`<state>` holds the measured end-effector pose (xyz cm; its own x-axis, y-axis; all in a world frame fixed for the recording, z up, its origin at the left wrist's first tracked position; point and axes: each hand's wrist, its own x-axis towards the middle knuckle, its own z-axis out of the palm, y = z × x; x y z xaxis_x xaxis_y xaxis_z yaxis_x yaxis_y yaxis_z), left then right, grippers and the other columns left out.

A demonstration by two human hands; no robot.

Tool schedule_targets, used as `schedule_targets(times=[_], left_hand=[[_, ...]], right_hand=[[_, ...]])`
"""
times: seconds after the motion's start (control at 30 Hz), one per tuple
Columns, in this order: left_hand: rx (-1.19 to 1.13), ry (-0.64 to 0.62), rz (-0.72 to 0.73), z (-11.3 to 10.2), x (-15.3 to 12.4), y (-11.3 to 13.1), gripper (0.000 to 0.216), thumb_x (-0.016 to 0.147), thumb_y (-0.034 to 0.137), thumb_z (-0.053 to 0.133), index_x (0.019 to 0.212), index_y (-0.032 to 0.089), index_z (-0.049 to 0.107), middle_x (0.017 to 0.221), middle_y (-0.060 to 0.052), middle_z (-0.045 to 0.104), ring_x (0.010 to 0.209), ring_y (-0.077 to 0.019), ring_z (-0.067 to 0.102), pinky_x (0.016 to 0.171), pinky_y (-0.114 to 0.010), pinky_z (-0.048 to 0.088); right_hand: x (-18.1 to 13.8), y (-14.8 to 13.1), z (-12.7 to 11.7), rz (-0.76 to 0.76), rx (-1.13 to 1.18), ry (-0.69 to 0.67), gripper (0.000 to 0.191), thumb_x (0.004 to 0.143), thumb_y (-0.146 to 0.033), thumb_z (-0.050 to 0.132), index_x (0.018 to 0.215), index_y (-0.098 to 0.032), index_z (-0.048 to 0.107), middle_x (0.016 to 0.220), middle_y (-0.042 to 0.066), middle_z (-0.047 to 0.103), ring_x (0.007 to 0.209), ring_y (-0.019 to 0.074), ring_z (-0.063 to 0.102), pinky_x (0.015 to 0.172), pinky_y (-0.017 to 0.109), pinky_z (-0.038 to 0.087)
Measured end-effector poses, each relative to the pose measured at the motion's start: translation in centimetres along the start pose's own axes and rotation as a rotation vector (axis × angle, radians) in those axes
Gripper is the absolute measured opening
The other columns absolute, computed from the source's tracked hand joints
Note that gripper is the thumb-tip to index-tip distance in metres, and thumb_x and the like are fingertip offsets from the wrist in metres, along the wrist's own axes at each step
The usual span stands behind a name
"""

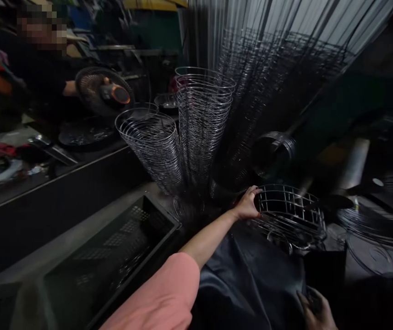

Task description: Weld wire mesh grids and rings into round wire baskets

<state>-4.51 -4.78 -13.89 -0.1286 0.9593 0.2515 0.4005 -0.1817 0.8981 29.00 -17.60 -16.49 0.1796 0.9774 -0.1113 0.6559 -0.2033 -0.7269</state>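
Note:
My left hand (248, 204) reaches forward from a pink sleeve. Its fingers are closed on the left side of a round wire basket (289, 201), a metal cage of crossed wires. Low at the right is my right hand (316, 309), with its fingers curled around something dark that I cannot make out. Between the two hands a dark, shiny apron (251, 279) covers my lap. Loose wire rings (279, 240) show at the basket's lower edge.
Tall stacks of wire rings (203, 123) lean ahead, beside another stack (151, 142). A dark plastic crate (114, 261) lies at the left. Coiled wire (368, 229) sits at the right. Across a long dark edge, a person (38, 68) is near a fan (103, 91).

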Motion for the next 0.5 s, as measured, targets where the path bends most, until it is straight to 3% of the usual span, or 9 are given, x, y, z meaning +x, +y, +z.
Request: schedule_targets(times=[0.03, 0.13, 0.27, 0.37, 0.43, 0.5], left_hand=[[0.025, -0.036, 0.055, -0.4, -0.8, 0.4, 0.108, 0.033, 0.036, 0.087, 0.129, 0.011, 0.045, 0.14, -0.02, 0.035, 0.133, -0.0336, 0.032, 0.112, -0.044, 0.026], [0.138, -0.187, 0.189, -1.6, -2.7, 2.2, 0.106, 0.035, 0.038, 0.086, 0.129, 0.013, 0.044, 0.141, -0.02, 0.035, 0.134, -0.0362, 0.027, 0.112, -0.049, 0.023], [0.349, -0.363, 0.268, -1.5, -3.6, 5.2, 0.102, 0.04, 0.035, 0.084, 0.131, 0.016, 0.042, 0.143, -0.02, 0.032, 0.135, -0.0408, 0.023, 0.108, -0.06, 0.02], [0.481, -0.431, 0.285, -0.9, -3.5, 7.2, 0.097, 0.045, 0.032, 0.082, 0.132, 0.017, 0.041, 0.144, -0.019, 0.032, 0.135, -0.0408, 0.023, 0.108, -0.059, 0.02], [0.521, -0.438, 0.263, -0.7, -3.2, 7.8, 0.094, 0.047, 0.033, 0.081, 0.132, 0.017, 0.042, 0.144, -0.018, 0.032, 0.135, -0.0395, 0.024, 0.109, -0.056, 0.022], [0.527, -0.432, 0.235, -0.6, -2.7, 7.9, 0.095, 0.046, 0.033, 0.081, 0.131, 0.018, 0.042, 0.145, -0.017, 0.032, 0.136, -0.0383, 0.024, 0.109, -0.054, 0.024]], right_hand=[[0.1, -1.8, -0.8, -0.039, 0.032, -0.05, 0.051, 0.059, -0.059, 0.065, 0.093, -0.021, 0.066, 0.083, 0.006, 0.071, 0.079, 0.0268, 0.066, 0.062, 0.029, 0.053], [0.1, -8.7, -2.7, -0.216, 0.083, -0.386, 0.038, 0.069, -0.052, 0.062, 0.088, -0.02, 0.07, 0.089, 0.006, 0.072, 0.086, 0.0238, 0.065, 0.074, 0.027, 0.051], [1.5, -16.2, -2.3, -0.362, 0.024, -0.559, 0.03, 0.075, -0.044, 0.06, 0.084, -0.018, 0.071, 0.084, 0.005, 0.071, 0.082, 0.0218, 0.064, 0.075, 0.028, 0.049], [3.5, -17.4, -0.3, -0.437, -0.133, -0.432, 0.02, 0.077, -0.033, 0.058, 0.078, -0.017, 0.07, 0.075, 0.004, 0.07, 0.074, 0.0202, 0.063, 0.069, 0.028, 0.048], [4.3, -16.8, 1.0, -0.511, -0.248, -0.263, 0.015, 0.078, -0.025, 0.057, 0.081, -0.018, 0.07, 0.079, 0.006, 0.069, 0.076, 0.0204, 0.063, 0.071, 0.028, 0.047], [4.6, -15.8, 1.7, -0.593, -0.29, -0.177, 0.017, 0.081, -0.021, 0.055, 0.09, -0.02, 0.07, 0.087, 0.007, 0.068, 0.081, 0.0198, 0.063, 0.074, 0.028, 0.047]])
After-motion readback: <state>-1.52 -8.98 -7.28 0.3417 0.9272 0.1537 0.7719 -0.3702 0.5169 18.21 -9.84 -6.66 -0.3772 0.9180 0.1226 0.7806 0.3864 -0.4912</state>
